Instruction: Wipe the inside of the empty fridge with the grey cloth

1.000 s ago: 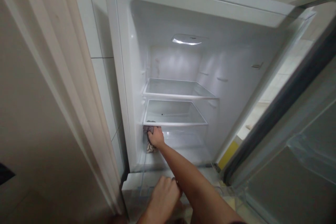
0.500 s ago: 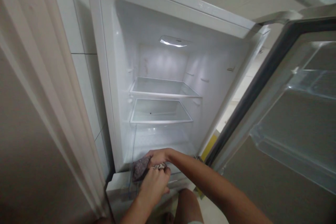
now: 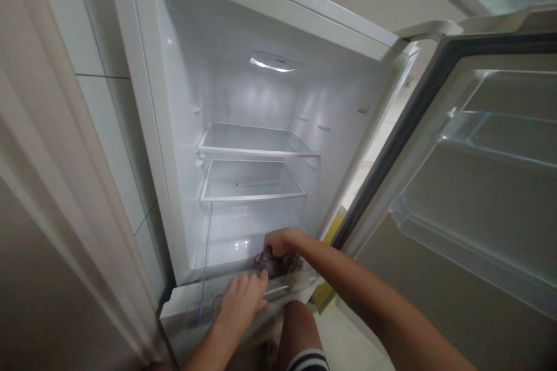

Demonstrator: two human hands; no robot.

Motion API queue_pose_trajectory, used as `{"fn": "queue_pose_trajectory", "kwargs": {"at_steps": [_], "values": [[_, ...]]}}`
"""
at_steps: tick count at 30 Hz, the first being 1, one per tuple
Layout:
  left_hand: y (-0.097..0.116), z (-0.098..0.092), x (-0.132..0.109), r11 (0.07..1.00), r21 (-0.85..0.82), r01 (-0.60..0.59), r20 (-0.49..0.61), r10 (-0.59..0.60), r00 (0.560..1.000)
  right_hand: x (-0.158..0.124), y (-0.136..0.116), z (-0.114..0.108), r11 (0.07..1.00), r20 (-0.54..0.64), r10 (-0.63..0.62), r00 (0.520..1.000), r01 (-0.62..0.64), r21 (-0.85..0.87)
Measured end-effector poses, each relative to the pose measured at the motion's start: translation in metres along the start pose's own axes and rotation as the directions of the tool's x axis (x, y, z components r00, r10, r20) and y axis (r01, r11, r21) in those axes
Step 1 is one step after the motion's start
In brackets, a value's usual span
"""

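Note:
My right hand (image 3: 282, 242) is closed on a bunched purple-grey cloth (image 3: 270, 265), low inside the clear plastic drawer (image 3: 206, 258) at the bottom of an open fridge. Part of the cloth is covered by the fingers, and its patterned end shows at the right. My left hand (image 3: 244, 297) grips the front rim of this drawer, fingers over the edge and thumb on the outer side. Its fingertips come close to the cloth; whether they touch it I cannot tell.
Two glass shelves, an upper shelf (image 3: 256, 140) and a lower shelf (image 3: 255, 179), sit above the drawer. The fridge door (image 3: 478, 203) stands open at the right, with clear door racks (image 3: 456, 264). A wood-toned frame (image 3: 56, 127) and tiled wall (image 3: 108, 127) rise at the left.
My right hand has moved the cloth to the right along the drawer, away from its left front corner. My left hand has come off the cloth onto the drawer's front rim.

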State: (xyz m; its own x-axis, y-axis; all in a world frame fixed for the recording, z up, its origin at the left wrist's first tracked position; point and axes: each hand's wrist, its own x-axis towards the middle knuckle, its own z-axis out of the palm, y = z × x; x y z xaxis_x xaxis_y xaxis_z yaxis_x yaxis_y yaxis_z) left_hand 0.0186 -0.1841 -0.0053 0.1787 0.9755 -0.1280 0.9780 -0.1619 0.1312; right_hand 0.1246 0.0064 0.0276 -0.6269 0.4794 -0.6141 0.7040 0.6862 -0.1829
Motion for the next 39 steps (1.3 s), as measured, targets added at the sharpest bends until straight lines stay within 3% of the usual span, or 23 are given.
{"fn": "queue_pose_trajectory", "kwargs": {"at_steps": [2,4,7,11,14,18,21,24,27,30,33,35,37,39], "values": [[-0.002,0.004,-0.001,1.000,0.012,-0.003,-0.012,0.004,1.000,-0.012,0.019,-0.001,0.992,-0.058,0.115,0.992,-0.118,-0.045],[-0.003,0.006,-0.002,1.000,0.014,-0.017,-0.020,0.017,1.000,-0.019,0.032,-0.001,0.967,-0.188,0.229,0.955,-0.246,-0.069],[-0.003,0.004,-0.002,0.999,0.010,-0.035,-0.013,0.035,0.999,-0.015,0.040,-0.001,0.922,-0.442,0.326,0.835,-0.385,-0.046],[-0.003,0.000,-0.002,0.998,-0.020,-0.059,0.026,0.059,0.998,0.021,0.031,-0.002,0.878,-0.642,0.403,0.652,-0.473,0.072],[-0.006,0.000,0.000,0.996,-0.033,-0.079,0.047,0.080,0.996,0.060,0.012,-0.007,0.886,-0.688,0.405,0.602,-0.445,0.131],[-0.009,-0.001,0.002,0.994,-0.051,-0.101,0.068,0.104,0.992,0.105,-0.031,-0.013,0.958,-0.702,0.247,0.668,-0.278,0.072],[-0.009,-0.005,0.002,0.993,-0.070,-0.097,0.082,0.102,0.991,0.121,-0.069,-0.012,0.996,-0.657,-0.033,0.753,-0.031,-0.085],[-0.008,-0.008,0.000,0.996,-0.059,-0.068,0.085,0.073,0.994,0.121,-0.094,-0.008,0.968,-0.566,-0.245,0.787,0.168,-0.185],[-0.008,-0.009,-0.002,0.999,-0.048,-0.018,0.059,0.021,0.998,0.106,-0.091,-0.001,0.919,-0.432,-0.393,0.812,0.360,-0.160],[-0.009,-0.008,-0.006,0.999,-0.030,0.018,0.048,-0.017,0.999,0.080,-0.063,0.007,0.856,-0.198,-0.506,0.840,0.517,0.004],[-0.010,-0.007,-0.010,1.000,-0.014,0.025,0.035,-0.025,0.999,0.048,-0.021,0.011,0.917,-0.082,-0.378,0.922,0.385,0.101],[-0.012,-0.006,-0.012,1.000,-0.010,0.018,0.021,-0.018,1.000,0.028,0.006,0.010,0.981,-0.186,-0.164,0.969,0.180,0.072],[-0.013,-0.005,-0.012,1.000,-0.011,-0.009,0.023,0.009,1.000,0.016,0.028,0.008,0.998,-0.356,0.035,0.934,-0.016,0.054],[-0.014,-0.006,-0.011,0.999,-0.011,-0.037,0.040,0.038,0.998,0.017,0.038,0.005,0.986,-0.486,0.168,0.858,-0.153,0.071]]}}
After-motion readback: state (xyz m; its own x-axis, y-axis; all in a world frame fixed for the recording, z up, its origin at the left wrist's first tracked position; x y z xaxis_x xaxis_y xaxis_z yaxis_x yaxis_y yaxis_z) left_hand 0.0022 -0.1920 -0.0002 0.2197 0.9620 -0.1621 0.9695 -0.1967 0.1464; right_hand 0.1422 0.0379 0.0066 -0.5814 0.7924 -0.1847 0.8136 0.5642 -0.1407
